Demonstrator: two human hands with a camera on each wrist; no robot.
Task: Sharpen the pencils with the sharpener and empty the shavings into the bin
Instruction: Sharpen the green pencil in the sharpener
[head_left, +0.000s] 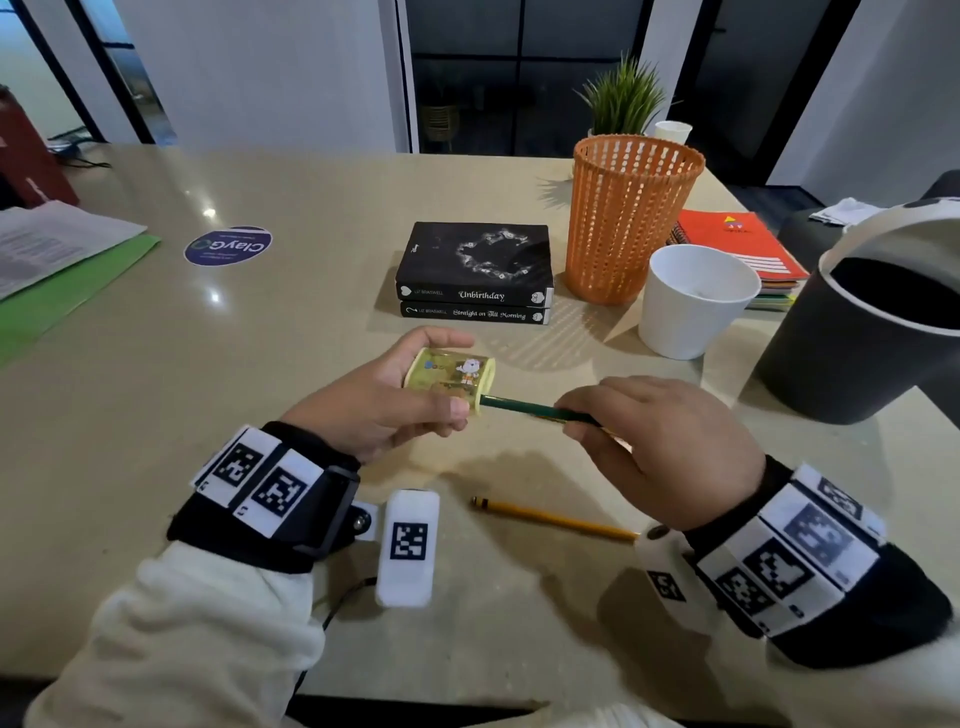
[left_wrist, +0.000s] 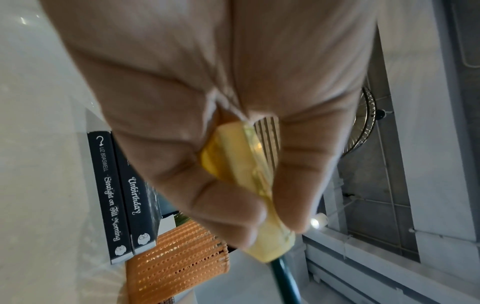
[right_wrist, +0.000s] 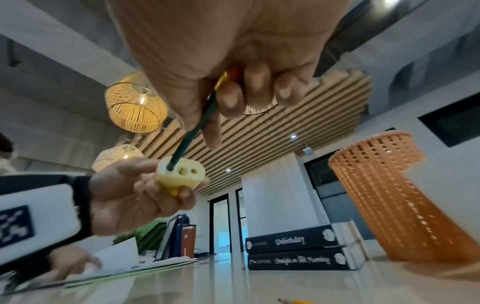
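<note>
Beige glossy bench in office rm w/ dark glazed doors, slatted ceiling; L hand grip curled round yellow sharpener held above bench, R hand grip pinching green pencil, tip hidden in sharpener hole; yellow pencil lies near edge; dark bin cut off at right.

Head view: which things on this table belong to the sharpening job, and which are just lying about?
In the job:
- yellow sharpener, held by left hand
- green pencil, held by right hand, tip in sharpener
- yellow pencil, lying on table
- dark bin

Lying about:
- two black books
- orange basket
- white cup
- notebooks
- plant
</note>
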